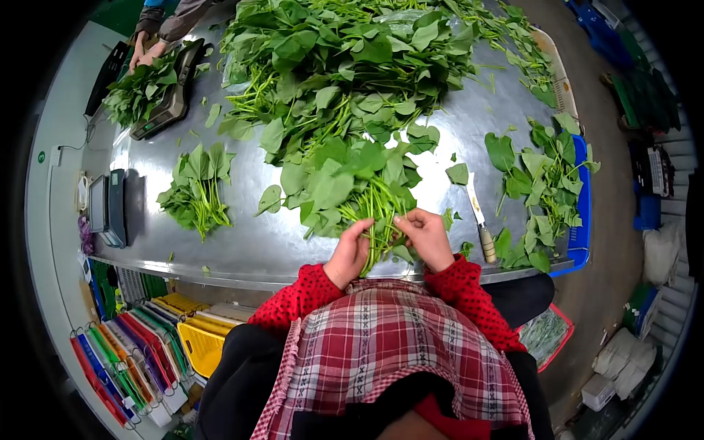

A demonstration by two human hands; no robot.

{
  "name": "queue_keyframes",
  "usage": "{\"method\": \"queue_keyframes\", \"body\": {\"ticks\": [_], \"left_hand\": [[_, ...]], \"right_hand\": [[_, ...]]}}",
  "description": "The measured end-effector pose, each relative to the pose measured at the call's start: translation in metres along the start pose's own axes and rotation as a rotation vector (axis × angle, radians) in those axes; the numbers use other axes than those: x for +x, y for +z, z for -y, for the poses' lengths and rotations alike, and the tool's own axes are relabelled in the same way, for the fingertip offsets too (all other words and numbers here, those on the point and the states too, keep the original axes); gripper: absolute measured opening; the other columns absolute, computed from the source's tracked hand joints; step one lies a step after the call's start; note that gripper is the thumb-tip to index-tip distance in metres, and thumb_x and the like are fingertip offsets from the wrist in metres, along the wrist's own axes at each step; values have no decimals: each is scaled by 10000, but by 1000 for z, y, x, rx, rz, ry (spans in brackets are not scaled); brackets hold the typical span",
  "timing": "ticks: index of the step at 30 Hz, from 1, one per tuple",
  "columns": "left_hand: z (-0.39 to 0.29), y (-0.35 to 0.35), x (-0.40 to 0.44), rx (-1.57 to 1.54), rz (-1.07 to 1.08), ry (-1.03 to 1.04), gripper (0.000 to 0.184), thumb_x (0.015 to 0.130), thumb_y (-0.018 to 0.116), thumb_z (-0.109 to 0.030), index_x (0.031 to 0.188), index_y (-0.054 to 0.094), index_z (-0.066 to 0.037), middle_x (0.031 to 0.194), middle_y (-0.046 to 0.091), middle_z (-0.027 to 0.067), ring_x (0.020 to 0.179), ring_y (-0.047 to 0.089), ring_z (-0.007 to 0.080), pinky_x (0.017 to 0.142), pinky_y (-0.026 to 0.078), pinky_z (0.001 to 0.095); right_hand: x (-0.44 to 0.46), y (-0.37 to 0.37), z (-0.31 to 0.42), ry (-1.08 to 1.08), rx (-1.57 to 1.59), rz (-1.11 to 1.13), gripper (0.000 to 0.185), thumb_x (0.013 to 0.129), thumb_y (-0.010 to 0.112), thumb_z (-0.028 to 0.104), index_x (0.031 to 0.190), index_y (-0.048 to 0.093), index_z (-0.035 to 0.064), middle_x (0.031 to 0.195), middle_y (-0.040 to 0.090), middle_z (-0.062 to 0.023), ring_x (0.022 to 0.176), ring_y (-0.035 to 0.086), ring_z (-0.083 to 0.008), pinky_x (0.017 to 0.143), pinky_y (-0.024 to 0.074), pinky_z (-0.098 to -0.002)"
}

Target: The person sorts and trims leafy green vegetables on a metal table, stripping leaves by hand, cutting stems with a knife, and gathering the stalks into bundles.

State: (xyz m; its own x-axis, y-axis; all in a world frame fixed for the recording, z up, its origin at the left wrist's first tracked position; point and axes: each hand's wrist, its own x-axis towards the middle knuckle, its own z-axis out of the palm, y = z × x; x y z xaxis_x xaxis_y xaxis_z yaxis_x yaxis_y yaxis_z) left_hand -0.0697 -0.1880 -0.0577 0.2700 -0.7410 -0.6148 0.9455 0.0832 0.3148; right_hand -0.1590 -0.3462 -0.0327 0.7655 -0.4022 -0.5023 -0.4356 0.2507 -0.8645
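Both my hands are at the table's near edge, on a bunch of leafy green stems (372, 205) whose leaves point away from me. My left hand (348, 253) is closed around the left side of the stems. On the other side, my right hand (427, 238) pinches stems between thumb and fingers. A knife (482, 224) with a pale wooden handle lies right of my right hand, blade pointing away. Beyond the bunch rises a large pile of the same greens (345, 66). A smaller bunch (198, 187) rests to the left.
Loose greens (539, 191) lie at the right, partly over a blue crate (581, 213). At the far left, a co-worker's hands (147, 53) touch greens on a scale (172, 99). A dark box-like device (110, 209) stands at the left edge. A yellow basket (202, 348) sits below.
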Motion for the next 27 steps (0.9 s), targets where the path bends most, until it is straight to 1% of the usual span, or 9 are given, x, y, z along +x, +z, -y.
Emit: {"method": "queue_keyframes", "body": {"ticks": [10,14,16,19,20,23,24,25,27], "left_hand": [[3,9,0,8,-24,-29,347,939,563,-222,1173,564,34,1109,657,139,985,637,219,923,487,342],[10,5,0,220,-84,-68,390,947,538,-232,1229,522,37,1148,633,165,1023,626,246,933,484,373],[7,8,-4,80,138,-56,477,934,563,-238,1322,445,13,1241,580,156,1073,604,276,907,493,395],[-11,7,-9,-56,297,-52,738,914,471,-552,1380,365,11,1331,498,231,1165,537,394,965,454,489],[-15,10,-10,-126,253,-96,717,931,432,-556,1364,386,15,1301,524,232,1148,553,388,955,465,477],[2,-3,15,115,99,-111,586,983,382,-466,1298,453,23,1162,613,211,1065,612,348,925,493,438],[9,-4,16,65,149,-122,442,992,451,-356,1288,483,-28,1140,632,150,1027,637,300,866,522,380],[17,6,15,110,20,-56,406,977,499,-321,1265,501,-35,1099,639,137,971,646,276,850,530,376],[21,12,15,159,-102,25,374,962,548,-287,1243,519,-42,1057,647,123,915,655,252,834,537,373]], "right_hand": [[-4,-11,-13,-216,333,-541,144,910,640,126,826,565,36,704,630,-49,553,554,-82,501,440,-211],[-1,-10,-14,-149,-77,-247,150,880,671,123,819,576,23,617,575,5,516,516,-59,468,394,-210],[16,-22,-22,-285,-360,-222,154,875,669,128,817,575,22,604,563,14,495,483,-50,451,366,-220],[18,-62,13,-211,-64,-270,156,890,635,143,787,577,41,598,554,14,505,471,-43,457,361,-219],[17,-67,26,-144,17,-296,191,862,663,177,781,576,28,593,555,-1,524,501,-59,467,388,-238],[12,-34,10,-304,-830,-310,180,803,653,159,849,567,8,615,589,-144,530,578,-276,519,476,-374],[0,-11,15,-165,-606,-151,140,766,614,87,891,592,29,688,611,-188,596,595,-371,563,492,-445],[4,6,-18,-470,-876,-224,190,732,593,51,921,611,35,765,627,-189,674,618,-387,618,499,-472],[2,11,-12,-472,-839,-90,182,774,538,74,918,588,-25,843,599,-182,680,638,-341,657,504,-443]]}}
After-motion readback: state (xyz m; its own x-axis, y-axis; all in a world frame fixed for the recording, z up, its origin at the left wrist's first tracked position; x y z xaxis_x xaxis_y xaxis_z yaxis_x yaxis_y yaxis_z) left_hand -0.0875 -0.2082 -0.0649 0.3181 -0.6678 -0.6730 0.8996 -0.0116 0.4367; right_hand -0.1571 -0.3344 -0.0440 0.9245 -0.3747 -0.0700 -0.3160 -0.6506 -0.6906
